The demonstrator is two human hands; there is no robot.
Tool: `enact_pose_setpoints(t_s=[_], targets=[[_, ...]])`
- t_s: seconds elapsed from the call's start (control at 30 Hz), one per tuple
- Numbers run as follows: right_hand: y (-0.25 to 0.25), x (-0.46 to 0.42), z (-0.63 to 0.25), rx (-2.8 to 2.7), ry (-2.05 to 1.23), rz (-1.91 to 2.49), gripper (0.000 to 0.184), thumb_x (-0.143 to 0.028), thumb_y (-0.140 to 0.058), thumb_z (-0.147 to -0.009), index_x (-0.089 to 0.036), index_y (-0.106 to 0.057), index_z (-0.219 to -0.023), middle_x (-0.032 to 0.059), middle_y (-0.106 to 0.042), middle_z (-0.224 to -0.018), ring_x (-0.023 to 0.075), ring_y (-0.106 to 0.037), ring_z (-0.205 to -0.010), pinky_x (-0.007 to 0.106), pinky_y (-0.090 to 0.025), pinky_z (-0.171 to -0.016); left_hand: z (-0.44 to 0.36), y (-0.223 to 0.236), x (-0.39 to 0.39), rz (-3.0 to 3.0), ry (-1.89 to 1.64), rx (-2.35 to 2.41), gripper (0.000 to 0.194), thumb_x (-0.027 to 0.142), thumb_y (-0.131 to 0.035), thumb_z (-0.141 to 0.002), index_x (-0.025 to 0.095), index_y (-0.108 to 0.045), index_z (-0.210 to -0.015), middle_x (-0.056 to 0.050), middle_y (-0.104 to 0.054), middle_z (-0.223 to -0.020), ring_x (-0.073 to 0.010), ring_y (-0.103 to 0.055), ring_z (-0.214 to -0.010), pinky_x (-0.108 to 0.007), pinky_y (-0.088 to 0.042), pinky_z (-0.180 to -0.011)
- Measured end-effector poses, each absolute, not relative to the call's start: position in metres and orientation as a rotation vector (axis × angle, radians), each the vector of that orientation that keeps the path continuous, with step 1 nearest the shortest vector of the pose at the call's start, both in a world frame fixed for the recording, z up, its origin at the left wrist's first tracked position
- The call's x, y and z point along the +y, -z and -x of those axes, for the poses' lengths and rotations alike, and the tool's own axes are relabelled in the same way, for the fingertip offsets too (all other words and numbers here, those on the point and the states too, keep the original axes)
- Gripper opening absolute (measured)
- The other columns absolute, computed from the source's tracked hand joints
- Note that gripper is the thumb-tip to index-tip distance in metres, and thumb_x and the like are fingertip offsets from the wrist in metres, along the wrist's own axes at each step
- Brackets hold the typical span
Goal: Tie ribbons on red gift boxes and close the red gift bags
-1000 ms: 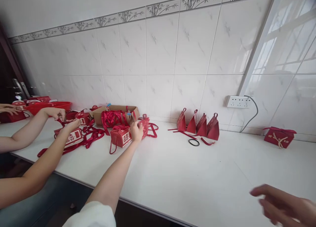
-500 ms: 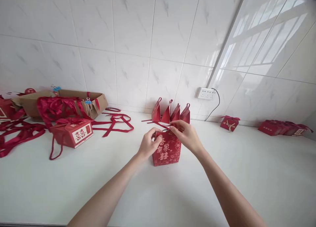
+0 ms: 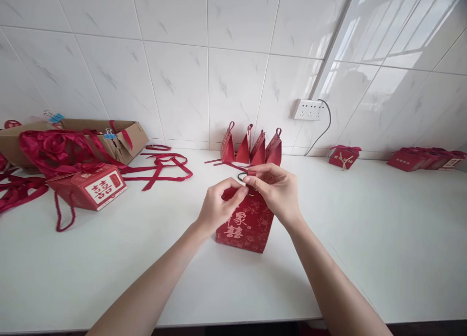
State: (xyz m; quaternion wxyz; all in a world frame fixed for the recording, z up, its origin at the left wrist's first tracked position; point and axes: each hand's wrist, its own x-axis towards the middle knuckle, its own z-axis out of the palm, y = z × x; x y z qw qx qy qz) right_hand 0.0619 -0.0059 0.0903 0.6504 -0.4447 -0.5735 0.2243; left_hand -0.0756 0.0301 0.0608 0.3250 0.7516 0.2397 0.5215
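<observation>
Person's two bare hands at work on a red gift box (image 3: 251,224); box sits on the white bench (image 3: 175,277), approx. midway btwn front & back edges, printed face (pale characters, floral pattern) toward front edge. L hand (image 3: 222,203): thumb & forefinger clamped on top of box, L side. R hand (image 3: 278,190): thumb & fingers likewise clamped on top, R side; exact part pinched hidden by fingers. Fingertips of both hands close together, nr top centre of box. Black ring (image 3: 239,175) just behind box, partly covered by R hand.

Back edge, centre: row of four small boxes (image 3: 258,153), upright, red, pointed tops w/ loops; thin red strips (image 3: 229,165) on bench in front. Back edge, R of row: bow box (image 3: 343,159) w/ pale knotted cord on front; farther R, cluster of red boxes (image 3: 404,159), packed side by side.

L part of bench: brown carton (image 3: 134,139) nr back edge w/ blue clips (image 3: 109,134) on rim & shiny red ribbon (image 3: 49,146) bunched over front wall. In front, nearer front edge: handled box (image 3: 78,189), red w/ white panel; its twisted cord (image 3: 58,221) hangs onto bench. Flat red tape (image 3: 159,172) lies looped R of carton. Wall above back edge: tiled, w/ white socket strip (image 3: 308,110) & dark cable (image 3: 330,121).
</observation>
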Motion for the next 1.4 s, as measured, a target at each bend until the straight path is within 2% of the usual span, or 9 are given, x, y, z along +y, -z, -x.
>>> enact_pose_setpoints(t_s=[0.1, 0.23, 0.3, 0.43, 0.7, 1.1, 1.4], targets=[[-0.091, -0.010, -0.062, -1.329, -0.518, 1.017, 0.029, -0.045, -0.075, -0.069, -0.021, -0.067, -0.084, 0.0014, -0.067, -0.075, 0.0151, -0.062, -0.064, 0.027, -0.053, -0.057, 0.074, -0.061, 0.028, -1.955, -1.384, 0.648, 0.019, 0.031, -0.058, -0.081, 0.017, -0.059, -0.069, 0.003, -0.058, -0.062, -0.0079, -0.048, -0.052, -0.019, -0.040, -0.050], [-0.087, -0.022, -0.071, -1.441, -0.609, 1.005, 0.026, -0.039, -0.064, -0.081, -0.021, -0.064, -0.099, 0.0033, -0.067, -0.090, 0.0167, -0.064, -0.082, 0.028, -0.053, -0.072, 0.074, -0.061, 0.026, -1.948, -1.381, 0.697, 0.022, 0.032, -0.058, -0.082, 0.017, -0.057, -0.066, 0.004, -0.054, -0.057, -0.0067, -0.044, -0.048, -0.018, -0.037, -0.045], [-0.083, -0.027, -0.075, -1.476, -0.656, 1.053, 0.020, -0.035, -0.061, -0.082, -0.019, -0.064, -0.093, 0.0029, -0.067, -0.087, 0.0158, -0.063, -0.078, 0.027, -0.053, -0.069, 0.073, -0.061, 0.025, -1.969, -1.395, 0.704, 0.023, 0.032, -0.057, -0.083, 0.017, -0.057, -0.065, 0.004, -0.052, -0.056, -0.0064, -0.042, -0.047, -0.018, -0.036, -0.045], [-0.076, -0.030, -0.077, -1.511, -0.687, 1.129, 0.015, -0.032, -0.057, -0.082, -0.018, -0.063, -0.080, 0.0006, -0.063, -0.073, 0.0124, -0.058, -0.062, 0.022, -0.046, -0.053, 0.072, -0.060, 0.023, -2.028, -1.471, 0.716, 0.020, 0.030, -0.057, -0.084, 0.017, -0.059, -0.069, 0.004, -0.055, -0.058, -0.0065, -0.046, -0.050, -0.017, -0.037, -0.046], [-0.071, -0.026, -0.076, -1.531, -0.567, 1.184, 0.012, -0.028, -0.057, -0.077, -0.018, -0.055, -0.070, -0.0031, -0.053, -0.062, 0.0087, -0.044, -0.052, 0.019, -0.037, -0.046, 0.069, -0.060, 0.019, -2.073, -1.539, 0.751, 0.018, 0.027, -0.056, -0.086, 0.017, -0.059, -0.071, 0.004, -0.060, -0.064, -0.0068, -0.052, -0.056, -0.016, -0.041, -0.053], [-0.072, -0.026, -0.077, -1.552, -0.510, 1.191, 0.009, -0.025, -0.056, -0.075, -0.017, -0.058, -0.072, -0.0030, -0.055, -0.061, 0.0082, -0.044, -0.051, 0.018, -0.037, -0.047, 0.069, -0.059, 0.019, -2.055, -1.553, 0.729, 0.017, 0.027, -0.057, -0.085, 0.017, -0.059, -0.071, 0.002, -0.063, -0.067, -0.0087, -0.057, -0.061, -0.018, -0.046, -0.058], [-0.070, -0.025, -0.078, -1.539, -0.574, 1.191, 0.012, -0.027, -0.055, -0.076, -0.017, -0.057, -0.070, -0.0020, -0.056, -0.063, 0.0094, -0.046, -0.054, 0.019, -0.038, -0.048, 0.072, -0.057, 0.023, -2.022, -1.454, 0.647, 0.006, 0.024, -0.062, -0.077, 0.018, -0.059, -0.077, 0.002, -0.065, -0.072, -0.0097, -0.060, -0.062, -0.018, -0.048, -0.055]])
